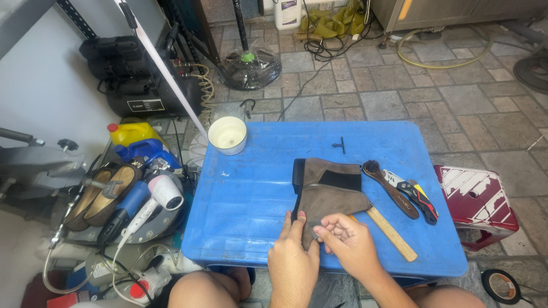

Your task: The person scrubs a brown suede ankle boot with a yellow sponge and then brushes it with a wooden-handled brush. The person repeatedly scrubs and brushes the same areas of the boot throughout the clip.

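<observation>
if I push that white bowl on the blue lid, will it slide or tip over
The white bowl will probably slide rather than tip: it looks squat and wide, standing upright on the smooth blue lid. It appears empty, so likely light. It stands near the lid's back left corner, so a push could send it off.

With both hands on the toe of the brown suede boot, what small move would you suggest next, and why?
Probably press the left hand flat to steady the brown suede ankle boot while the right hand keeps pinching its toe edge: the boot lies loose on its side on the blue plastic table.
</observation>
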